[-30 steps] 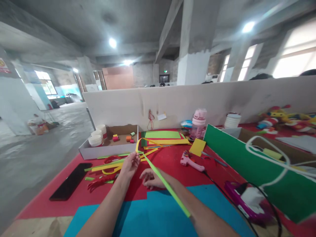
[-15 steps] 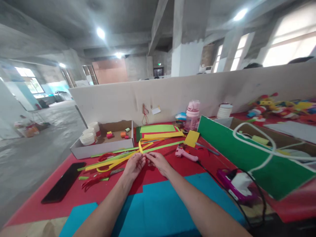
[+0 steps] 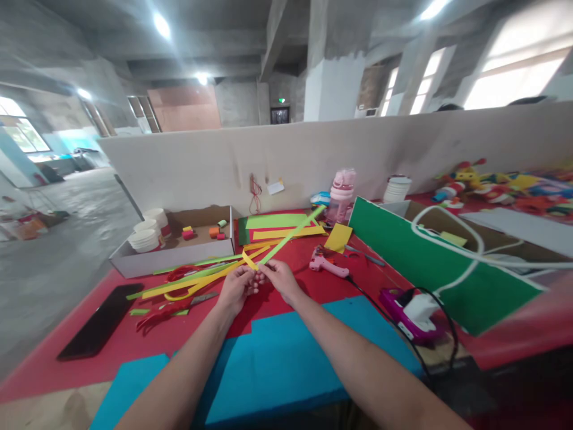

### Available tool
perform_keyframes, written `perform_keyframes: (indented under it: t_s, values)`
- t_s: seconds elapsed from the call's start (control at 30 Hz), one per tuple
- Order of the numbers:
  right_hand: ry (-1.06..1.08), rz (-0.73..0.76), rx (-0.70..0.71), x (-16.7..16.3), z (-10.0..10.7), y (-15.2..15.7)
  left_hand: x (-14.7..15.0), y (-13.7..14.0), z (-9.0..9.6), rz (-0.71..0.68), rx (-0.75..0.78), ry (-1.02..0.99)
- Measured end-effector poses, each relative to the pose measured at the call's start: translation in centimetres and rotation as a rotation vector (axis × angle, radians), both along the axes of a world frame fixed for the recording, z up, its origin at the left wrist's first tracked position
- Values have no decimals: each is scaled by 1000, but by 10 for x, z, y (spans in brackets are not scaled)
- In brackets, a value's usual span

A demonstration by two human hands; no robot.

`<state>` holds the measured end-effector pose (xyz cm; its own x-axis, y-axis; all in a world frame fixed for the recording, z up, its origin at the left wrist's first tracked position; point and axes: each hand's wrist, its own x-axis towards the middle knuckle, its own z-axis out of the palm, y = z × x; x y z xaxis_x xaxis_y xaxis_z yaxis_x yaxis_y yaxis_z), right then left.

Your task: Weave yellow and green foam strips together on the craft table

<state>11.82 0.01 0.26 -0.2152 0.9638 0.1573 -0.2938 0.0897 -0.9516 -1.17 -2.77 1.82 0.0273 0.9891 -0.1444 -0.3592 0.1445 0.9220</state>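
My left hand (image 3: 239,288) is closed, its fingertips pinching a narrow yellow strip (image 3: 249,260) that sticks up in a bent shape. Beside it, almost touching, my right hand (image 3: 281,280) pinches the near end of a light green strip (image 3: 292,236), which slants up and away to the right. Both strips meet at the fingertips, where the fingers hide their ends. Left of the hands lie more yellow strips (image 3: 182,285), with red-handled scissors (image 3: 166,313) in front of them. A pink hot glue gun (image 3: 329,264) rests on the red table to the right.
At back left stands a shallow box (image 3: 172,263) with white cups (image 3: 144,239) and small coloured rolls. A black phone (image 3: 99,322) lies at left. Blue sheets (image 3: 313,346) cover the front. A green-sided box (image 3: 430,263), purple power strip (image 3: 414,319) and cables are at right.
The light green strip, which lay flat on the table, is now raised in my right hand, its far end tilted up. The yellow strip leans further left. The view has shifted slightly.
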Motion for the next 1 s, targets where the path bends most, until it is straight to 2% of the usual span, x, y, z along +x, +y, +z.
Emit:
perform_keyframes:
  t_s: [0.1, 0.27, 0.43, 1.0]
  values:
    - [81, -6, -116, 0, -2, -1, -2, 1, -1, 6, 41, 85]
    - [113, 70, -259, 1, -3, -3, -13, 5, -2, -80, 74, 177]
    - [97, 38, -267, 1, -3, -4, -21, 8, 0, -104, 71, 130]
    - [-5, 44, -319, 1, 2, -7, -17, 6, -1, -17, 202, 269]
